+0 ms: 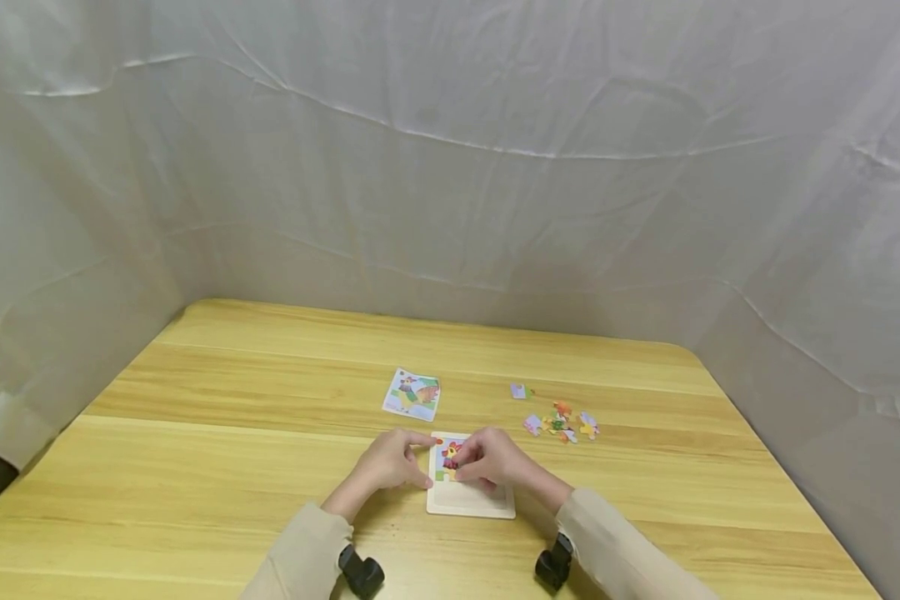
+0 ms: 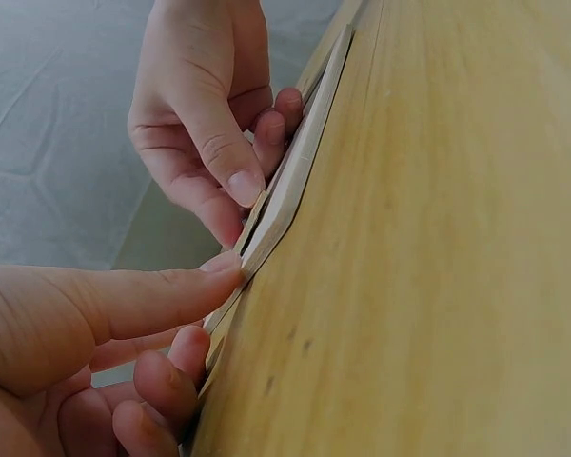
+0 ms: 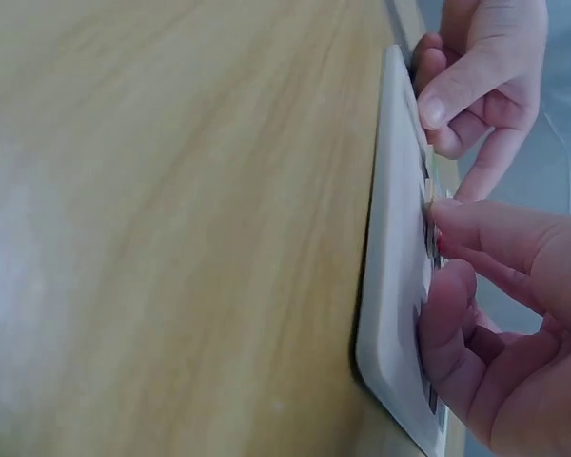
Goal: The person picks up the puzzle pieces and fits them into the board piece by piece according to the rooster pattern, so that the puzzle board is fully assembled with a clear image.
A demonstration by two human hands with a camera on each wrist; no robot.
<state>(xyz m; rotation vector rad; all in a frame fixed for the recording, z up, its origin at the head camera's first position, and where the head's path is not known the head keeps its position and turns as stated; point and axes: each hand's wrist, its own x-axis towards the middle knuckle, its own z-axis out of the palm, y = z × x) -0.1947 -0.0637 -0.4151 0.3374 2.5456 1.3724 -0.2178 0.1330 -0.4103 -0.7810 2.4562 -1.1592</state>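
Observation:
A pale wooden puzzle tray (image 1: 471, 507) lies on the table, its upper left part filled with joined pieces (image 1: 448, 450) showing a red and yellow animal head. Along the tray's left side rests my left hand (image 1: 390, 461), index finger near the top corner and thumb (image 2: 171, 297) lower on the edge. Over the tray, my right hand (image 1: 495, 460) pinches a jigsaw piece (image 3: 429, 190) between thumb and index finger, low at the edge of the joined pieces. The fingers hide most of that piece. Below them the tray's bare bottom shows.
Beyond the tray to the left lies a printed picture card (image 1: 414, 395) of the animal. Several loose jigsaw pieces (image 1: 558, 425) lie in a cluster to the right, with a lilac and green piece (image 1: 520, 391) farther back. Grey cloth (image 1: 450, 208) hangs around the table.

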